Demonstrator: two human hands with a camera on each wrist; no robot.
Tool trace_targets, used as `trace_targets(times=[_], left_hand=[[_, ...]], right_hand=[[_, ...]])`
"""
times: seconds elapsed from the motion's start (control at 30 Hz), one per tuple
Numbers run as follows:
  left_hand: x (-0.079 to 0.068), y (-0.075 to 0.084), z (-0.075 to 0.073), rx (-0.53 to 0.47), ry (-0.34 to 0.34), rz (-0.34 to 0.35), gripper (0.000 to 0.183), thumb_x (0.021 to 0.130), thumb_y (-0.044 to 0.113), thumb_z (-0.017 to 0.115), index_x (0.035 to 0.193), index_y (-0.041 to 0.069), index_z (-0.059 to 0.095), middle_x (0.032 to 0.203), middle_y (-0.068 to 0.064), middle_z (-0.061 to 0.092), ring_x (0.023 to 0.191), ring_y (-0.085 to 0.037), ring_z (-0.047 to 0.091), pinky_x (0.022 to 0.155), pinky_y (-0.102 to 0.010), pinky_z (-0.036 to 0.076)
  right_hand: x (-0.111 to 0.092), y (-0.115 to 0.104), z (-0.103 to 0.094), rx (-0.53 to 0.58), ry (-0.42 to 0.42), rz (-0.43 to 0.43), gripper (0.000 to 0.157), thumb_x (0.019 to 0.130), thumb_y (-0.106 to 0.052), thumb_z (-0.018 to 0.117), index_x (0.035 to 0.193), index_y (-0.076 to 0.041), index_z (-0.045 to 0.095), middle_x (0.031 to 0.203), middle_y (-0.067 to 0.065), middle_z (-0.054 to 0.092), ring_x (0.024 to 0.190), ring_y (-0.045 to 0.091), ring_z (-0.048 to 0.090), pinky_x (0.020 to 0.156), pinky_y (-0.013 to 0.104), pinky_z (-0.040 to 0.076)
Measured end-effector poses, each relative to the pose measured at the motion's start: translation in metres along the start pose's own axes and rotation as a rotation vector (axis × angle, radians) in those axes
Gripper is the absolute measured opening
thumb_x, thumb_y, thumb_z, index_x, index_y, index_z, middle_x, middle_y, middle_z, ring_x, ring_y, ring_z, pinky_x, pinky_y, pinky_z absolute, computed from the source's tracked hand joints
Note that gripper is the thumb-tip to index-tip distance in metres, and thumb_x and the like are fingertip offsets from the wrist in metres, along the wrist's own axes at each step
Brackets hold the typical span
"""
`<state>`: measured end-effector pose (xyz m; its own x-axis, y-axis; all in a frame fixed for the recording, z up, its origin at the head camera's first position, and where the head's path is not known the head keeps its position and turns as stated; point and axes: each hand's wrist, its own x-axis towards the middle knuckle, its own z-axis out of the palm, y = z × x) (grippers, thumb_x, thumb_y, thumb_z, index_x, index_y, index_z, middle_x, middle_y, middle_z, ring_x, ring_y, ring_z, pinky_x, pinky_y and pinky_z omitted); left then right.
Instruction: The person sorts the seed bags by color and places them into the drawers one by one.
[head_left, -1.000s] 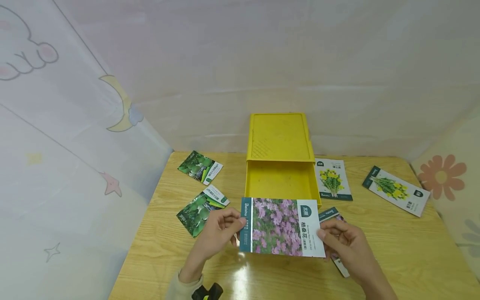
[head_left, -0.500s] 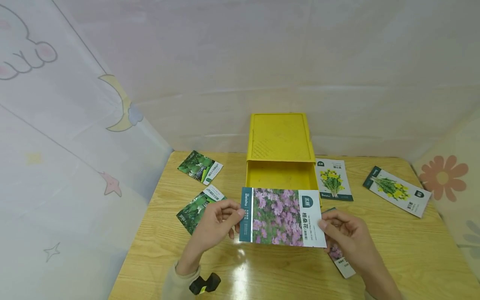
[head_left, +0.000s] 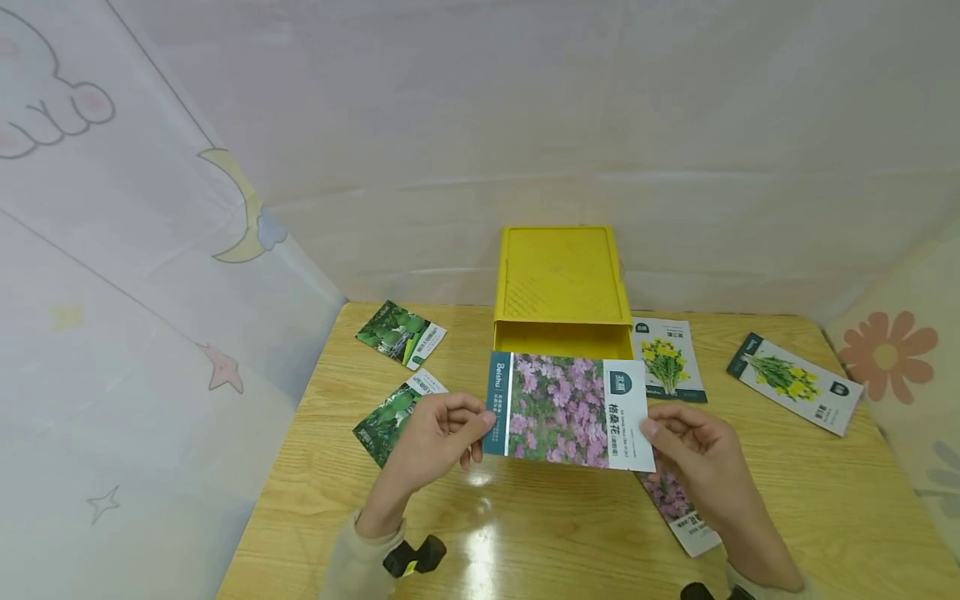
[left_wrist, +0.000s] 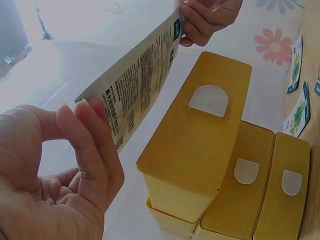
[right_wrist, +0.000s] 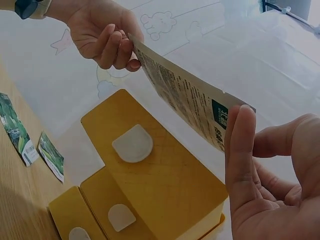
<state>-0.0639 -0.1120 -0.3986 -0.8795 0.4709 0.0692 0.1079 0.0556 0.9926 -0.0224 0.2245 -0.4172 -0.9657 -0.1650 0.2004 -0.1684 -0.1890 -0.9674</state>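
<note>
A seed packet (head_left: 562, 408) with pink-purple flowers is stretched flat between both hands. My left hand (head_left: 431, 442) pinches its dark green left end between thumb and fingers. At the white right end, my right hand (head_left: 708, 462) pinches the other edge. The packet hangs above the table, in front of the yellow drawer unit (head_left: 561, 275), and hides part of its pulled-out top drawer (head_left: 562, 336). Printed text covers the packet's back (left_wrist: 142, 75) in the left wrist view. Under my right hand lies another pink-flower packet (head_left: 678, 504), partly covered.
Two green-leaf packets (head_left: 397, 333) lie on the left of the wooden table (head_left: 570, 533). On the right are two yellow-flower packets (head_left: 663, 358), one against the drawer unit. Lower yellow drawers (left_wrist: 245, 175) show beneath the pulled-out one. A curtain-like sheet (head_left: 450, 125) stands behind.
Both hands have carried the pink-flower packet away from me, toward the drawer unit. It hides more of the open drawer now. More of the packet under my right hand shows.
</note>
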Motion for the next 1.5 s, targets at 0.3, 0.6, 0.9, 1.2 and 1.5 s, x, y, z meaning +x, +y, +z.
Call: trace_targets(times=[0.3,0.6,0.9,1.2,1.5], left_hand=[[0.013,-0.013,-0.001,-0.034,0.049,-0.016,0.02,0.097,0.017,0.063,0.097,-0.003,0.067,0.071,-0.02,0.065,0.053,-0.021,0.061,0.049,-0.038,0.054],[0.027,-0.016,-0.006,-0.005,0.074,-0.064,0.019,0.098,0.014,0.06,0.103,-0.002,0.068,0.074,-0.015,0.068,0.056,-0.02,0.062,0.055,-0.047,0.055],[0.033,-0.014,-0.01,0.033,0.044,-0.07,0.024,0.098,0.018,0.06,0.113,-0.001,0.065,0.076,-0.012,0.067,0.059,-0.02,0.059,0.047,-0.028,0.043],[0.034,-0.015,-0.009,0.047,0.061,-0.067,0.026,0.096,0.018,0.062,0.117,0.002,0.063,0.084,-0.013,0.069,0.068,-0.038,0.057,0.05,-0.025,0.038],[0.035,-0.016,-0.01,0.057,0.063,-0.098,0.025,0.097,0.019,0.063,0.113,0.0,0.065,0.085,-0.019,0.069,0.064,-0.02,0.058,0.047,-0.024,0.035]], right_hand=[[0.008,-0.003,-0.003,0.011,-0.043,0.003,0.019,0.098,0.011,0.045,0.115,0.013,0.054,0.087,0.01,0.067,0.06,0.02,0.063,0.054,0.033,0.056],[0.015,-0.004,-0.006,0.021,-0.11,0.026,0.031,0.097,0.013,0.046,0.127,0.011,0.044,0.088,0.015,0.063,0.064,0.021,0.065,0.048,0.034,0.053],[0.021,-0.003,-0.008,-0.034,-0.048,0.025,0.023,0.096,0.009,0.053,0.118,0.012,0.049,0.081,0.01,0.066,0.053,0.02,0.061,0.039,0.033,0.047],[0.024,0.001,-0.013,-0.051,-0.029,0.038,0.017,0.096,0.006,0.054,0.111,0.013,0.052,0.079,0.012,0.066,0.048,0.015,0.055,0.036,0.032,0.04],[0.025,0.003,-0.015,-0.068,-0.005,0.096,0.016,0.098,-0.001,0.056,0.108,0.011,0.055,0.076,0.013,0.067,0.046,0.012,0.052,0.033,0.034,0.033]])
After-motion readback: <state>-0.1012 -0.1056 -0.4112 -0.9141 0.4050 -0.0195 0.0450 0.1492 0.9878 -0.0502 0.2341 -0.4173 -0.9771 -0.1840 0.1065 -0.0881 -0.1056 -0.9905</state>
